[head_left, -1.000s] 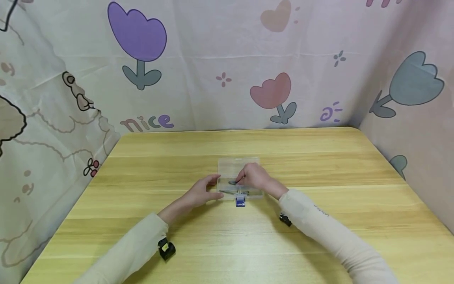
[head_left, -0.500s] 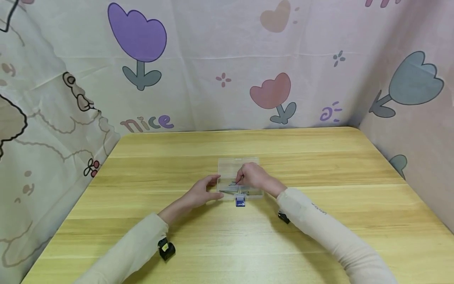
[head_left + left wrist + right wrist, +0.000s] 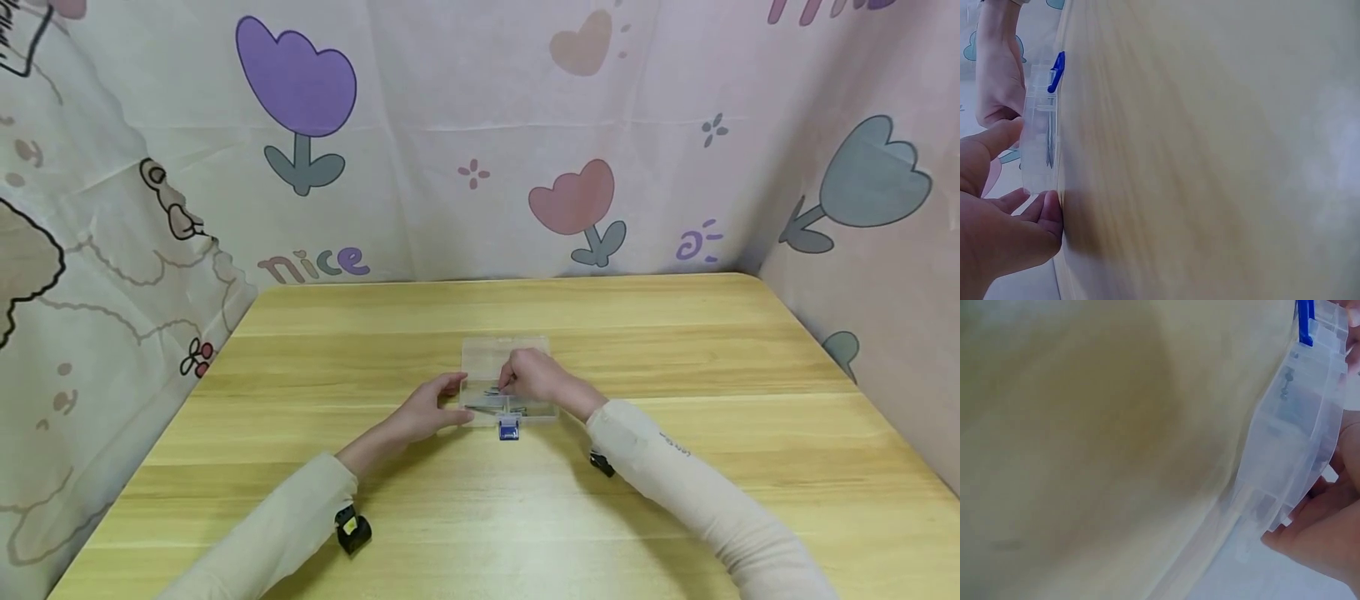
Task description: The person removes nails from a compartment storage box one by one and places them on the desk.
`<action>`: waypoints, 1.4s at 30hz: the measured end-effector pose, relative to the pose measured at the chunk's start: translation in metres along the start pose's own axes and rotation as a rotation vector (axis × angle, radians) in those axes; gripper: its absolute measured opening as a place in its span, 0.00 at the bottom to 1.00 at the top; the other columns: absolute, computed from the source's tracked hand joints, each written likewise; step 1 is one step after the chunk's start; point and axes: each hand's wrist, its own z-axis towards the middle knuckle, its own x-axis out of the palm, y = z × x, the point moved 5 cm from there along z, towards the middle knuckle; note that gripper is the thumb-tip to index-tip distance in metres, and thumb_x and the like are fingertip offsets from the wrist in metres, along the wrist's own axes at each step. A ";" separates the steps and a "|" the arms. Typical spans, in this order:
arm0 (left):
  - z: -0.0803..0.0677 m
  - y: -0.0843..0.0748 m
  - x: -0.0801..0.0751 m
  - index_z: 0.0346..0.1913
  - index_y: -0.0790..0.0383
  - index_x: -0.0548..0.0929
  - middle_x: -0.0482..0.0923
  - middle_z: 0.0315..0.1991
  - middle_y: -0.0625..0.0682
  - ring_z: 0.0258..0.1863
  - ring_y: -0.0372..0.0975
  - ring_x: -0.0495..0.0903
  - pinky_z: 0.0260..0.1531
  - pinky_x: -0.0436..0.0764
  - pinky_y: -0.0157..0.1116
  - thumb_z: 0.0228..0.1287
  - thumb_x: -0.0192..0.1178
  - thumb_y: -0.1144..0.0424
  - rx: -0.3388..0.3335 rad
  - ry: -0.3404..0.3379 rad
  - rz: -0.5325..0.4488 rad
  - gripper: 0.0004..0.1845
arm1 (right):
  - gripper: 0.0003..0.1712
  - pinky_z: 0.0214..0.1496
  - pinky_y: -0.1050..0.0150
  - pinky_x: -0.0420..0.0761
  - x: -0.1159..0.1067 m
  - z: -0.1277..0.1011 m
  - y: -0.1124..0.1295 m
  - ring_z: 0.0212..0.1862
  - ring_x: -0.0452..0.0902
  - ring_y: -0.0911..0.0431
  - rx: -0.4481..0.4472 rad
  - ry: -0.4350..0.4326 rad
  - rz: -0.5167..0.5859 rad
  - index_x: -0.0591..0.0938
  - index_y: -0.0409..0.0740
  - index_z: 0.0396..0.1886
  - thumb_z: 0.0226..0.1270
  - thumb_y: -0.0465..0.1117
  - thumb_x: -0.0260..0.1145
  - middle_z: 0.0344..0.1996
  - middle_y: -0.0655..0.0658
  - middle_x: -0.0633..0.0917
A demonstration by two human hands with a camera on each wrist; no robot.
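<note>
**Hands at the open box**

The clear box is sitting mid-bench, lid open, blue latch facing the person. The left hand is bracing the box's left end – fingers relaxed against it, likely steadying it. The right hand is reaching in over the box, fingers curled, seemingly pinching a metal piece.

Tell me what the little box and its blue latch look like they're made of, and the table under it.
The box looks like clear plastic, slightly frosted: its contents show through the walls. The blue latch seems opaque, glossy plastic. The table has a pale wood-grain top with a smooth sheen; solid wood or laminate, I cannot tell.
</note>
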 end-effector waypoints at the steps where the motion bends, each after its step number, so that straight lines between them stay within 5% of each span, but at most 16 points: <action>1: 0.000 0.000 0.000 0.69 0.65 0.66 0.70 0.61 0.59 0.61 0.51 0.68 0.61 0.64 0.51 0.58 0.69 0.65 0.001 -0.001 0.003 0.36 | 0.02 0.43 0.63 0.78 0.001 0.000 0.000 0.33 0.79 0.59 -0.012 0.002 -0.005 0.88 0.41 0.30 0.57 0.32 0.72 0.29 0.49 0.87; 42: -0.003 0.004 0.002 0.70 0.63 0.66 0.69 0.63 0.58 0.63 0.51 0.66 0.62 0.63 0.52 0.60 0.68 0.62 0.010 -0.003 0.014 0.36 | 0.03 0.37 0.70 0.75 0.003 -0.004 0.004 0.32 0.72 0.59 -0.202 -0.040 -0.130 0.88 0.40 0.33 0.59 0.33 0.71 0.27 0.52 0.77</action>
